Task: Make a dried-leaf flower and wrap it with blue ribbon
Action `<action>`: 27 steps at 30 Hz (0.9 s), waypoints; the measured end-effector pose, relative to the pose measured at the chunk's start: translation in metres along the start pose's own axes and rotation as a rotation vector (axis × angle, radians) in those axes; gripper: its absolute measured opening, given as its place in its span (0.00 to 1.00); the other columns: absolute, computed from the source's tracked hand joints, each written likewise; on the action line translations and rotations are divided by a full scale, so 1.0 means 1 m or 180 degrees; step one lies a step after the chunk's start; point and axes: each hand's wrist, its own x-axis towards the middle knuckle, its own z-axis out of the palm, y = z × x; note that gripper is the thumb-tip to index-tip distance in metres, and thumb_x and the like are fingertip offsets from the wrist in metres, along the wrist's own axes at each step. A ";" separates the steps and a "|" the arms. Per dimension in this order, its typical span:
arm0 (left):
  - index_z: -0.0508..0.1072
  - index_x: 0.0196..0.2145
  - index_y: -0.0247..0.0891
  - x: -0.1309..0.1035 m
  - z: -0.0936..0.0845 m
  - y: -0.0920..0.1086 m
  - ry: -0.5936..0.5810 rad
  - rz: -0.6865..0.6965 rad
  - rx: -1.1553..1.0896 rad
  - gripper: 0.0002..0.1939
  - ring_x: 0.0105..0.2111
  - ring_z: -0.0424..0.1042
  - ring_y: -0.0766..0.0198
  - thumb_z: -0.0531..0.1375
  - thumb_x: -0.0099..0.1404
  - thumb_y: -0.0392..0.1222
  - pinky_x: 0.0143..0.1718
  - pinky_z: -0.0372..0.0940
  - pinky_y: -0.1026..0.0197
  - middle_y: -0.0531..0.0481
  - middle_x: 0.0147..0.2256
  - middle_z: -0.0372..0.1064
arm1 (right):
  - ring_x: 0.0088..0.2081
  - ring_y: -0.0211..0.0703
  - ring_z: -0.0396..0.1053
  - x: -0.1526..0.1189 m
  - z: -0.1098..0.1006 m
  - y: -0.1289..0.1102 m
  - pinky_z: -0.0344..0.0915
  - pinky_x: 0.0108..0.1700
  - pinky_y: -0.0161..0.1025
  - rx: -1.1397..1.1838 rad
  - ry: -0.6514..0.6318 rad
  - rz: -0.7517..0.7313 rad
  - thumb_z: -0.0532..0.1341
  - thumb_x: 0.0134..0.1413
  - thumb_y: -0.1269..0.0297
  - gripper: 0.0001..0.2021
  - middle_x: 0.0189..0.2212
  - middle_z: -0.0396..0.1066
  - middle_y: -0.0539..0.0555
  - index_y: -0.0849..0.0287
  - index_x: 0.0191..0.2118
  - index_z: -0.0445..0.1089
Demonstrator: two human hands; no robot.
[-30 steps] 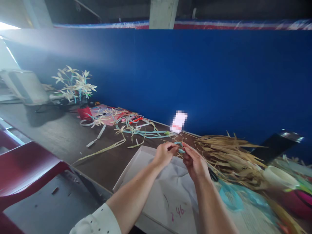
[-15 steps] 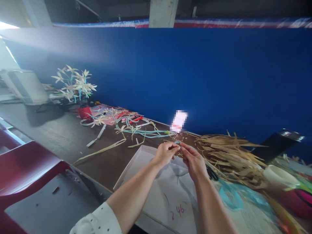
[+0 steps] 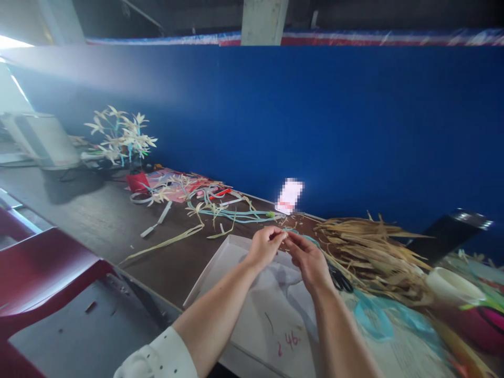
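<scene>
Above the far end of a shallow white box lid [image 3: 252, 328], my left hand [image 3: 266, 245] and my right hand [image 3: 310, 258] meet at the fingertips. Both are closed in a pinch. What sits between the fingers is too small and covered to make out. Just behind them shows a bit of light blue strip [image 3: 311, 239]. Black-handled scissors [image 3: 342, 279] lie right of my right wrist, partly hidden by it. Handwritten red marks show on the lid, below my wrists.
Dried tan husks [image 3: 374, 252] spread to the right, near a white cup [image 3: 454, 286] and a dark flask [image 3: 449, 233]. Blue-wrapped stems [image 3: 236, 215] lie left of a lit phone [image 3: 290, 196]. A pot of pale flowers [image 3: 137, 181] stands farther left. Red chairs [image 3: 43, 268] flank the table.
My right hand has shifted slightly left and turned, its fingers now overlapping my left fingertips more. More of the scissors shows beside my right wrist. My left hand has barely moved.
</scene>
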 end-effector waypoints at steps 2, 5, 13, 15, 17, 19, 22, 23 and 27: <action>0.73 0.34 0.33 0.002 0.000 0.001 -0.0103 -0.0279 -0.0369 0.13 0.20 0.65 0.71 0.56 0.59 0.45 0.18 0.59 0.69 0.48 0.28 0.72 | 0.18 0.28 0.50 0.001 -0.002 0.000 0.45 0.18 0.29 0.0218 0.0272 -0.0040 0.68 0.37 0.57 0.24 0.19 0.63 0.46 0.59 0.43 0.72; 0.74 0.34 0.32 0.003 0.002 0.002 -0.0140 -0.0371 -0.0651 0.12 0.23 0.66 0.70 0.56 0.58 0.44 0.18 0.60 0.69 0.46 0.30 0.72 | 0.17 0.28 0.49 0.004 -0.007 -0.001 0.43 0.17 0.28 0.0635 0.0609 -0.0050 0.70 0.33 0.57 0.23 0.16 0.60 0.44 0.60 0.40 0.73; 0.73 0.39 0.32 0.003 0.002 0.002 -0.0210 -0.0400 -0.0711 0.13 0.23 0.65 0.72 0.55 0.59 0.41 0.20 0.60 0.70 0.46 0.32 0.72 | 0.18 0.26 0.51 0.006 -0.015 -0.004 0.44 0.16 0.28 0.0942 0.1171 -0.0398 0.69 0.32 0.62 0.19 0.25 0.67 0.49 0.60 0.37 0.73; 0.73 0.38 0.33 0.002 0.000 0.003 -0.0150 -0.0345 -0.0521 0.14 0.23 0.64 0.71 0.56 0.59 0.45 0.20 0.59 0.70 0.48 0.30 0.71 | 0.17 0.27 0.52 0.006 -0.017 -0.005 0.44 0.15 0.28 0.0917 0.1362 -0.0525 0.68 0.33 0.62 0.18 0.26 0.68 0.50 0.60 0.36 0.73; 0.73 0.34 0.34 0.000 -0.002 0.002 0.0000 -0.0176 -0.0160 0.15 0.23 0.63 0.71 0.56 0.59 0.49 0.21 0.58 0.69 0.51 0.26 0.69 | 0.17 0.27 0.52 0.006 -0.018 -0.007 0.44 0.15 0.28 0.0903 0.1518 -0.0640 0.67 0.33 0.61 0.18 0.25 0.68 0.49 0.60 0.36 0.73; 0.72 0.29 0.35 0.000 -0.004 0.001 0.0232 0.0061 0.0288 0.15 0.23 0.62 0.71 0.56 0.58 0.51 0.24 0.56 0.68 0.53 0.23 0.65 | 0.17 0.27 0.52 0.005 -0.019 -0.009 0.44 0.15 0.28 0.0903 0.1607 -0.0728 0.67 0.34 0.61 0.17 0.25 0.67 0.49 0.60 0.36 0.73; 0.69 0.24 0.35 0.001 -0.005 -0.004 0.0489 0.0258 0.0784 0.14 0.24 0.59 0.71 0.54 0.59 0.47 0.26 0.54 0.68 0.55 0.22 0.62 | 0.17 0.27 0.51 0.004 -0.018 -0.011 0.44 0.16 0.28 0.0940 0.1656 -0.0805 0.66 0.34 0.62 0.16 0.25 0.67 0.49 0.60 0.35 0.73; 0.69 0.23 0.36 0.002 -0.005 -0.006 0.0495 0.0267 0.0875 0.13 0.24 0.59 0.70 0.54 0.60 0.46 0.26 0.53 0.68 0.55 0.22 0.62 | 0.17 0.27 0.51 0.003 -0.019 -0.012 0.44 0.16 0.28 0.0959 0.1684 -0.0827 0.66 0.34 0.63 0.16 0.25 0.67 0.49 0.60 0.35 0.73; 0.70 0.25 0.36 0.001 -0.001 -0.008 0.0191 0.0398 0.1038 0.11 0.27 0.62 0.68 0.53 0.60 0.43 0.28 0.54 0.67 0.53 0.25 0.65 | 0.18 0.28 0.51 0.002 -0.023 -0.015 0.43 0.16 0.29 0.0988 0.1889 -0.0995 0.65 0.35 0.65 0.15 0.25 0.67 0.49 0.60 0.35 0.73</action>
